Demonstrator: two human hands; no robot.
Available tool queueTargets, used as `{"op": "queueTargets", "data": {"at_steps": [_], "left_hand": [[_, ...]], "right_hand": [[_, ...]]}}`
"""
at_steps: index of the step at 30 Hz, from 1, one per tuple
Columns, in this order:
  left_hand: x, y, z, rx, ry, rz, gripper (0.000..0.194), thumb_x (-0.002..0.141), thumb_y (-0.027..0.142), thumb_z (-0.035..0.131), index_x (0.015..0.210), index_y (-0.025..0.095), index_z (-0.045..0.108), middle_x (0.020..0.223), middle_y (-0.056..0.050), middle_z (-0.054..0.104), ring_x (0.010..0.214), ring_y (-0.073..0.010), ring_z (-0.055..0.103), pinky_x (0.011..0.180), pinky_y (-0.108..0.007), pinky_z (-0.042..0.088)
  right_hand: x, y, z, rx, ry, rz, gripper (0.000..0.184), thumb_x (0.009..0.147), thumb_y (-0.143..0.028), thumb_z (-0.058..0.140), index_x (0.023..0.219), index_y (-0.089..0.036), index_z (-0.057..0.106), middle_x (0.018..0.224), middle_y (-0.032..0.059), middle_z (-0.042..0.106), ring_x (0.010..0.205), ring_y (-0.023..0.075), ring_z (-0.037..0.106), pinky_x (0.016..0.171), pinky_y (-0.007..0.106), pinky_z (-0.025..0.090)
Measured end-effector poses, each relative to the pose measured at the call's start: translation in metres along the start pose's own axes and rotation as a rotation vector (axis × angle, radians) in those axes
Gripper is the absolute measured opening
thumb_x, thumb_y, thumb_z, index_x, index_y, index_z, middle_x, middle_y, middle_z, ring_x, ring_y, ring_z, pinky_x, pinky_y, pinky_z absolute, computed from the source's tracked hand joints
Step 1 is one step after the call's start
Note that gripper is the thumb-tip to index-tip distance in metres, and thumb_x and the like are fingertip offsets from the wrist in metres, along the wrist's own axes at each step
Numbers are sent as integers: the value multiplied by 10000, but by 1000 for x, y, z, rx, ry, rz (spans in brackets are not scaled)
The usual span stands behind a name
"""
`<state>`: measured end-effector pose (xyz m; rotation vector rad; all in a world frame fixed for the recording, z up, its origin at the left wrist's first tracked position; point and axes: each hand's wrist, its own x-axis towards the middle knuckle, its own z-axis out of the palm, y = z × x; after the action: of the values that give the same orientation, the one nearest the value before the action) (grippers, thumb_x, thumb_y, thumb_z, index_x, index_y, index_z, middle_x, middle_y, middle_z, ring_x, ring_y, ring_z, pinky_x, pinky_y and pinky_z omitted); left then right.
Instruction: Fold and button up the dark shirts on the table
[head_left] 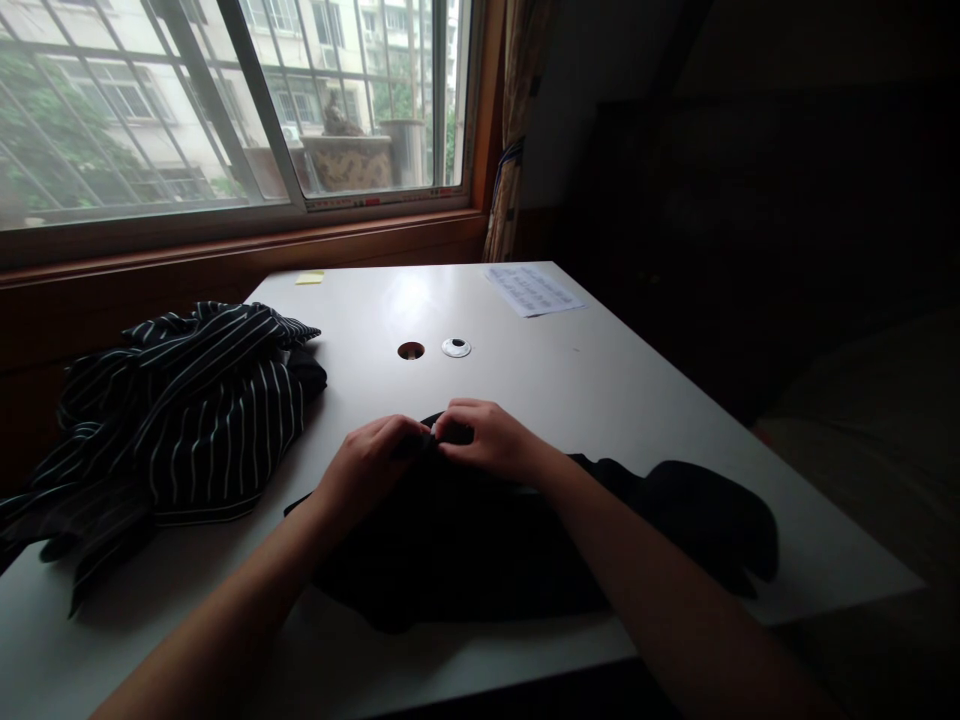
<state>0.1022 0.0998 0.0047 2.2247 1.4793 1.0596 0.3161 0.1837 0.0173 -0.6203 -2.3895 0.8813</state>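
A black garment [465, 550] lies spread over the white table in front of me, one part of it reaching out to the right. It is too dark to tell what kind of garment it is. At its far edge my left hand [375, 450] pinches the cloth. Close beside it, fingertips nearly touching, my right hand [484, 435] is closed on the same edge. What exactly lies between the fingertips is small and partly hidden.
A heap of black-and-white striped cloth [217, 430] covers the table's left side. Farther back are a round hole [411, 351], a loose round cover [456, 347], printed paper [534, 289] and a yellow note [310, 277]. A barred window [225, 110] stands behind the white table [360, 310].
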Motion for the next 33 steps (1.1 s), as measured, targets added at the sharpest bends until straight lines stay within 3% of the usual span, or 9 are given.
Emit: {"op": "queueTargets", "data": {"at_steps": [5,9,18,25,33], "left_hand": [[6,4,-8,-160,-94,-135,106,889,274,640,980,225,665,895,3,745,788,-171,681,719,-261,504],[9,5,-13,-327,-159,-182,153,890,321,650,979,200,676,925,-19,733,835,-181,661,761,-275,504],[12,3,-15,-549,-116,-358,222,818,383,745,902,181,702,880,-25,716,831,-181,631,758,-271,485],[10,6,-9,-801,-5,-492,205,793,337,776,906,183,700,852,-6,697,785,-151,619,730,-242,465],[10,6,-3,-838,-31,-495,244,814,355,753,976,187,682,944,-20,691,886,-169,612,805,-257,466]], "right_hand": [[-1,-1,-3,7,-22,-61,72,846,-178,681,916,-196,681,886,12,630,809,146,603,729,251,460],[-2,-6,-4,-66,23,-150,89,857,-130,654,919,-193,660,906,23,607,797,148,582,734,261,461],[-5,-10,8,-298,209,-294,138,873,-80,559,921,-196,617,915,62,579,854,195,555,778,318,464],[-1,-10,7,14,266,-103,41,894,-198,634,923,-211,659,895,31,595,803,158,583,747,282,483],[0,-5,-11,415,13,199,191,848,-334,683,958,-182,719,938,27,682,877,178,625,814,299,462]]}}
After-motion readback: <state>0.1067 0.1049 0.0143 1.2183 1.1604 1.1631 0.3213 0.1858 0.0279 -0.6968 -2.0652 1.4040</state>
